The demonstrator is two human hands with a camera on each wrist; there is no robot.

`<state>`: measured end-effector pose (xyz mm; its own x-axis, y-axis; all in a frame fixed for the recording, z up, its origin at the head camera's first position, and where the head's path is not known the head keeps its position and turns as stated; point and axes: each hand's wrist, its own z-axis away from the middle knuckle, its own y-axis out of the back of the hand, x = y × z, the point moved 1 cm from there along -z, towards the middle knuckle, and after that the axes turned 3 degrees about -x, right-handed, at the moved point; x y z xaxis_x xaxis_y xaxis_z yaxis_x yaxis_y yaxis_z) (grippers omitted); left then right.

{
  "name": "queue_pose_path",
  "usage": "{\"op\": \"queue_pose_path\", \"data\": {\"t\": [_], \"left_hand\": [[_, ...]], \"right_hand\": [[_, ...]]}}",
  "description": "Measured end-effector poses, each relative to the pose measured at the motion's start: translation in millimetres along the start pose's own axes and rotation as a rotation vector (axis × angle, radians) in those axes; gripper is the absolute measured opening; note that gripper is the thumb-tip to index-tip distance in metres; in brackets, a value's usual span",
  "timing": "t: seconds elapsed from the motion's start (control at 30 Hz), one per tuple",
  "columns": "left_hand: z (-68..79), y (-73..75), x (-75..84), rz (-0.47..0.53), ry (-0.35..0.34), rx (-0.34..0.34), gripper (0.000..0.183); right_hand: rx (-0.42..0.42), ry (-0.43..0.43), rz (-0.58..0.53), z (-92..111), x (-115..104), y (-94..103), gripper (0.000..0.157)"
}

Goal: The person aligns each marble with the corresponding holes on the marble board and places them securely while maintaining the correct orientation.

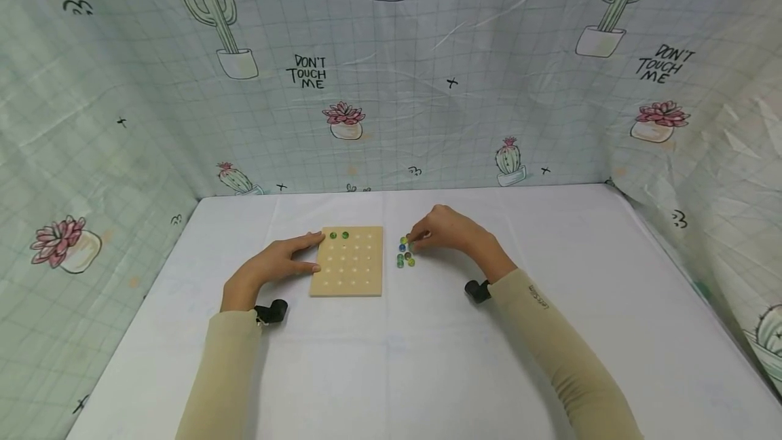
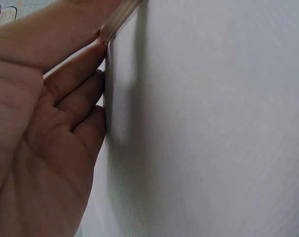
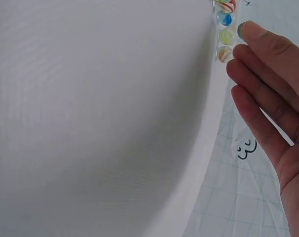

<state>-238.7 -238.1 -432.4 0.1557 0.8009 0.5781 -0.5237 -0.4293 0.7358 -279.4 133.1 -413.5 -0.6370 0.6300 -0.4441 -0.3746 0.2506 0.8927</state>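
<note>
A square wooden board [image 1: 350, 284] with rows of small hollows lies on the table. Two green marbles [image 1: 345, 235] sit in its far row, toward the left. My left hand [image 1: 273, 265] rests at the board's left side, thumb and forefinger straight and touching its edge. In the left wrist view, a sliver of the board [image 2: 121, 22] shows by the thumb. Right of the board lies a group of several loose glass marbles [image 1: 400, 257]. Over them, my right hand [image 1: 449, 228] pinches a dark greenish marble [image 3: 241, 30], partly hidden by the thumb.
A white cloth [image 1: 391, 365] covers the table. Behind and at both sides hangs a printed curtain [image 1: 440, 134] with cactus drawings. A black wrist camera [image 1: 277, 311] sits at the left wrist, and another camera [image 1: 475, 291] at the right.
</note>
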Motion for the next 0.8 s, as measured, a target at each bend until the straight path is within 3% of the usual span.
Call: {"op": "queue_pose_path", "data": {"t": [0.53, 0.8], "left_hand": [[-3.5, 0.6, 0.0, -0.021, -0.018, 0.008, 0.085], [-3.8, 2.0, 2.5, -0.04, -0.006, 0.006, 0.084]], "right_hand": [[0.076, 0.107, 0.016, -4.4, -5.5, 2.7, 0.015], [0.093, 0.1, 0.0, -9.9, -14.0, 5.2, 0.015]]}}
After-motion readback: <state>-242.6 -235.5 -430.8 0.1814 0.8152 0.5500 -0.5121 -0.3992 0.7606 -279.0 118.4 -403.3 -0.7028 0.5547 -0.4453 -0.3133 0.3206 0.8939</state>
